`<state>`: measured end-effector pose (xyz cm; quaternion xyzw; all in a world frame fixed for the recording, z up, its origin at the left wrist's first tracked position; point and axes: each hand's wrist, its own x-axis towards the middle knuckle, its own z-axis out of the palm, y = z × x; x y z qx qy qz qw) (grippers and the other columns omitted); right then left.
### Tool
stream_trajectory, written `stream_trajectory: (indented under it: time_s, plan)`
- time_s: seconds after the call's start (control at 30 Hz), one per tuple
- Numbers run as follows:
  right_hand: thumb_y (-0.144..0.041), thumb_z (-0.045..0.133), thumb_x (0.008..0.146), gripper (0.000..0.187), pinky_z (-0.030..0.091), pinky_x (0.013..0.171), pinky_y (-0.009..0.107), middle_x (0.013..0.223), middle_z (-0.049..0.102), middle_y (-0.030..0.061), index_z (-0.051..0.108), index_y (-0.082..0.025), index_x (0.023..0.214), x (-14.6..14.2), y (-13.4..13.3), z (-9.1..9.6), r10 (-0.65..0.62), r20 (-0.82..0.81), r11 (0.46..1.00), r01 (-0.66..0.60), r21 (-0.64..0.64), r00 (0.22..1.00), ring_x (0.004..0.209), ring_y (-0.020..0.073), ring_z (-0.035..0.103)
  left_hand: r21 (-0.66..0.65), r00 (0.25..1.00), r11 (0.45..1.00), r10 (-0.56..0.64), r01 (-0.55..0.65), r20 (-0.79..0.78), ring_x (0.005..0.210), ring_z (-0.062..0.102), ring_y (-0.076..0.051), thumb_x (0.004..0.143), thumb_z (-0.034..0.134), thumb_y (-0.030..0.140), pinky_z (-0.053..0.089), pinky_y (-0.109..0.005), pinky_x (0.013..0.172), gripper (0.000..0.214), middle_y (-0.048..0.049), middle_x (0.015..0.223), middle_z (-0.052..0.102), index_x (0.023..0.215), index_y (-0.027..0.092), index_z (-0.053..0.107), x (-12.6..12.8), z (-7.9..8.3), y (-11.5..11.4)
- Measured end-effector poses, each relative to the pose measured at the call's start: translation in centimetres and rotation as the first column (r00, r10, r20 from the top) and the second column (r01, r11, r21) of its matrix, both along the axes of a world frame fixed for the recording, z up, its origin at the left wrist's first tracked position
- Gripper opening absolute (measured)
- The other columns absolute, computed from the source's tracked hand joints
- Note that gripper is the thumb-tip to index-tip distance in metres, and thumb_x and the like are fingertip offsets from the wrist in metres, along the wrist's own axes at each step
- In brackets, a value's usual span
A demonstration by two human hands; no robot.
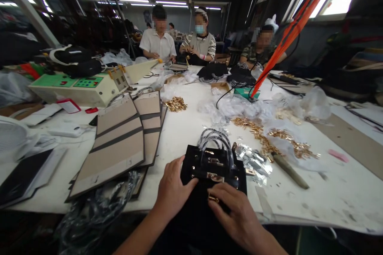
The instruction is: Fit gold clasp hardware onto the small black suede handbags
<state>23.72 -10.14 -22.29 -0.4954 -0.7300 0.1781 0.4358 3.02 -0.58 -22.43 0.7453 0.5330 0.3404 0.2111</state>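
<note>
A black handbag (191, 158) with gold fittings lies at the table's front edge, its handles (216, 138) wrapped in clear plastic. My left hand (173, 185) grips the bag's left side, thumb across the front and fingers along the edge. In my right hand (231, 207) a small gold metal clasp piece (213, 198) is pinched between thumb and fingers, just over the bag's front. A gold plate (215, 177) sits on the bag above that hand. The bag's lower part is dark and partly hidden by my hands.
Flat bag panels (119, 143) are stacked at left, before a green-and-cream machine (72, 87). Gold hardware piles (176, 104), silver plates (254, 161) and a stick-like tool (290, 171) lie about. An orange strip (284, 44) hangs at right. Several people sit across the table.
</note>
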Motion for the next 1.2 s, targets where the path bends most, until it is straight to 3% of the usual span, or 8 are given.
stream_trajectory:
  time_s: [0.23, 0.43, 0.57, 0.7, 0.8, 0.9, 1.0, 1.2]
  plan:
    - [-0.020, 0.067, 0.094, 0.022, 0.048, 0.112, 0.057, 0.134, 0.066, 0.0117, 0.073, -0.026, 0.114, -0.1, 0.9, -1.3, -0.143, 0.097, 0.987, 0.134, 0.094, 0.985, 0.143, 0.0343, 0.048, -0.007, 0.997, 0.999, 0.032, -0.033, -0.073, 0.115, 0.062, -0.031, 0.084, 0.076, 0.036, 0.051, -0.046, 0.098, 0.049, -0.0092, 0.119, 0.066, 0.127, 0.021, 0.059, 1.8, 0.3, 1.0]
    - [-0.022, 0.064, 0.098, 0.026, 0.060, 0.086, 0.038, 0.109, 0.069, 0.0091, 0.073, -0.028, 0.121, 3.0, 1.6, 0.4, -0.204, -0.033, 0.977, 0.206, 0.050, 0.978, 0.103, 0.0237, 0.069, -0.276, 0.967, 0.960, 0.032, 0.040, 0.252, 0.086, 0.066, -0.022, 0.089, 0.071, 0.049, 0.051, -0.033, 0.079, 0.034, -0.0018, 0.094, 0.068, 0.110, 0.023, 0.062, 1.2, 2.2, 0.6]
    - [-0.025, 0.063, 0.100, 0.026, 0.057, 0.077, 0.034, 0.103, 0.071, 0.0059, 0.074, -0.030, 0.122, 5.1, 1.4, 0.7, -0.158, -0.013, 0.987, 0.157, -0.045, 0.987, 0.093, 0.0205, 0.069, -0.539, 0.790, 0.792, 0.123, 0.286, 0.601, 0.074, 0.064, -0.016, 0.087, 0.077, 0.048, 0.049, -0.027, 0.069, 0.038, 0.0029, 0.081, 0.066, 0.112, 0.024, 0.062, 0.7, 2.4, 0.5]
    - [-0.027, 0.069, 0.097, 0.020, 0.053, 0.084, 0.040, 0.101, 0.077, 0.0035, 0.076, -0.031, 0.116, 5.6, 1.4, 0.6, -0.135, 0.116, 0.991, 0.135, 0.002, 0.984, 0.092, 0.0220, 0.071, -0.640, 0.611, 0.539, 0.266, 0.548, 0.746, 0.077, 0.068, -0.018, 0.081, 0.084, 0.037, 0.053, -0.030, 0.074, 0.038, -0.0020, 0.087, 0.072, 0.111, 0.019, 0.068, 0.2, 2.3, 1.1]
    - [-0.025, 0.071, 0.097, 0.015, 0.051, 0.085, 0.041, 0.099, 0.079, 0.0028, 0.075, -0.028, 0.111, 5.3, 1.6, 0.8, -0.158, 0.137, 0.987, 0.151, 0.060, 0.978, 0.089, 0.0219, 0.073, -0.631, 0.555, 0.342, 0.301, 0.696, 0.775, 0.075, 0.070, -0.020, 0.083, 0.081, 0.034, 0.055, -0.034, 0.078, 0.025, -0.0072, 0.083, 0.074, 0.093, 0.012, 0.073, -0.3, 2.3, 1.6]
    - [-0.024, 0.069, 0.098, 0.011, 0.051, 0.084, 0.041, 0.100, 0.080, 0.0029, 0.075, -0.028, 0.106, 4.9, 1.9, 1.1, -0.101, 0.167, 0.994, 0.092, 0.062, 0.981, 0.090, 0.0221, 0.072, -0.635, 0.545, 0.213, 0.359, 0.743, 0.758, 0.076, 0.073, -0.023, 0.085, 0.076, 0.034, 0.056, -0.037, 0.083, 0.024, -0.0113, 0.084, 0.077, 0.089, 0.010, 0.075, -0.7, 2.1, 1.8]
    - [-0.025, 0.068, 0.098, 0.011, 0.051, 0.084, 0.041, 0.101, 0.079, 0.0022, 0.076, -0.029, 0.105, 4.5, 2.0, 1.2, -0.071, 0.189, 0.997, 0.063, 0.045, 0.979, 0.091, 0.0222, 0.070, -0.611, 0.528, 0.123, 0.391, 0.782, 0.754, 0.085, 0.076, -0.027, 0.085, 0.072, 0.034, 0.056, -0.038, 0.090, 0.029, -0.0147, 0.091, 0.080, 0.096, 0.008, 0.077, -0.7, 1.5, 1.9]
    - [-0.026, 0.068, 0.099, 0.011, 0.051, 0.083, 0.042, 0.099, 0.079, 0.0027, 0.076, -0.028, 0.106, 3.6, 2.1, 0.6, -0.111, 0.179, 0.993, 0.115, -0.011, 0.978, 0.091, 0.0225, 0.069, -0.556, 0.479, 0.074, 0.420, 0.828, 0.771, 0.084, 0.077, -0.024, 0.086, 0.072, 0.034, 0.057, -0.035, 0.090, 0.030, -0.0135, 0.092, 0.081, 0.100, 0.008, 0.078, -0.5, 0.7, 2.4]
